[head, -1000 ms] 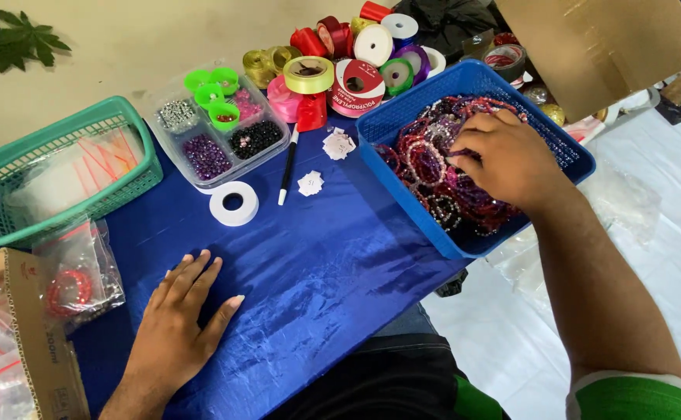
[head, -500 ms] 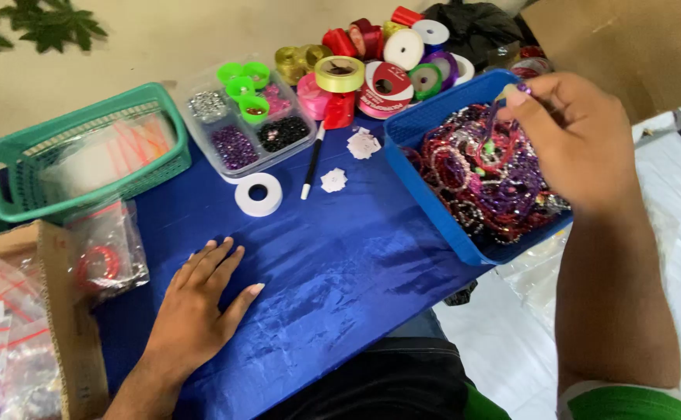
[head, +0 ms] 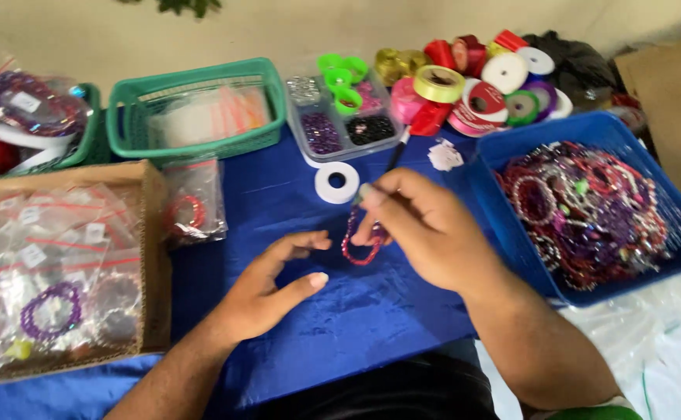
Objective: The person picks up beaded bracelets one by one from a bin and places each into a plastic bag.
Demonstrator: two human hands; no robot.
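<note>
My right hand (head: pixel 422 229) pinches a dark red beaded bracelet (head: pixel 358 247), which hangs just above the blue cloth (head: pixel 356 319) at the middle of the table. My left hand (head: pixel 274 288) is lifted off the cloth, fingers apart and curved, a short way left of the bracelet and not touching it. To the right stands a blue tray (head: pixel 511 241) filled with several red, purple and white beaded bracelets (head: pixel 585 210).
A cardboard box (head: pixel 154 257) of bagged bracelets sits at left, a loose bagged red bracelet (head: pixel 192 206) beside it. Behind are a green basket (head: pixel 200 109), a clear bead organiser (head: pixel 340 117), ribbon spools (head: pixel 472 85), a white tape roll (head: pixel 336 183) and a black pen (head: pixel 396 155).
My right hand has left the blue tray and come to the middle of the cloth with a red bracelet. My left hand has risen from flat on the cloth, fingers curled.
</note>
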